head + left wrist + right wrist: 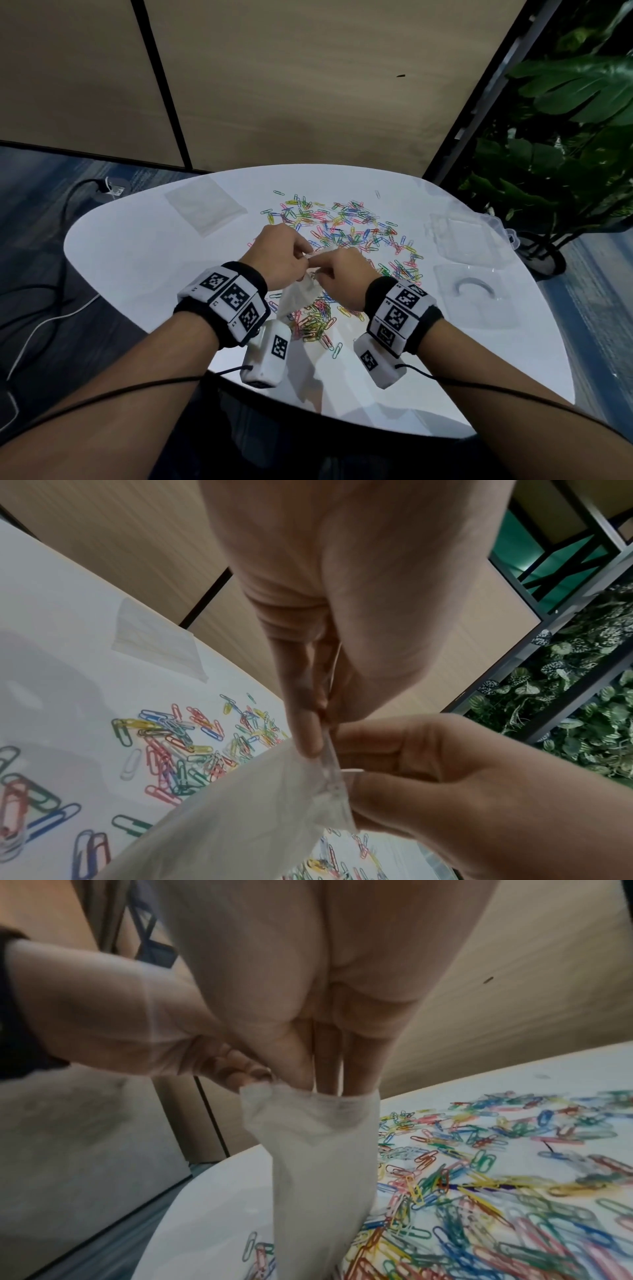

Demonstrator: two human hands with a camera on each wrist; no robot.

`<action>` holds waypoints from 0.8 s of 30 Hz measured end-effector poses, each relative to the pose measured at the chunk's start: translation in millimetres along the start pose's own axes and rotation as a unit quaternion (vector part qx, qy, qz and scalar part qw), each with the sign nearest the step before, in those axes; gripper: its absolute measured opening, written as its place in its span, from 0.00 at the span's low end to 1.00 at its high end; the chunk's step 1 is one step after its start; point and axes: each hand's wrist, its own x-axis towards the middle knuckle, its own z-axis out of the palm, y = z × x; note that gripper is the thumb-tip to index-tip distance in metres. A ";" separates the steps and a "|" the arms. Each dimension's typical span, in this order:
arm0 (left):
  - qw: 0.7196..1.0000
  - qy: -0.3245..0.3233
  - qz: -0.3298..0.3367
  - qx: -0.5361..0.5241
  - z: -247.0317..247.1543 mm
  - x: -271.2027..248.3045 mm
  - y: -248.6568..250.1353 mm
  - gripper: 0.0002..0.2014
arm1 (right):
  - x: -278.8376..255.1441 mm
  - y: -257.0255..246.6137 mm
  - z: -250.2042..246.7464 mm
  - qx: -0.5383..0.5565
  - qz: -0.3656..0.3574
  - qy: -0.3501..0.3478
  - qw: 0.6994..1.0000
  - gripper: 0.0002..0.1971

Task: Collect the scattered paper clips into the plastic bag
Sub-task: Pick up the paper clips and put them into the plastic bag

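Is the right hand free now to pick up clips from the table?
Probably not yet. The right hand and the left hand both pinch the top edge of the bag, so it must first let go. The clips lie uncovered just beyond it.

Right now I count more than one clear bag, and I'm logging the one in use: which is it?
The plastic bag pinched by both hands, left and right; the spare bags lie flat, untouched, far-left.

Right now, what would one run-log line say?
left hand: pinching clear plastic bag mouth | right hand: same | coloured paper clips: on table
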 end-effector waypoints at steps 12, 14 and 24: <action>1.000 0.015 -0.007 0.022 -12.5 -0.6 -6.4 0.16 | -55.6 99.9 30.8 -0.028 0.313 -0.134 0.940 0.55; 1.000 0.014 -0.007 0.022 -13.4 -0.9 -8.0 0.16 | -58.3 99.4 53.8 -0.054 0.287 -0.099 0.951 0.56; 0.999 0.040 -0.011 0.011 -23.3 1.5 -27.3 0.16 | -7.3 92.8 69.0 -0.161 0.179 0.031 0.970 0.26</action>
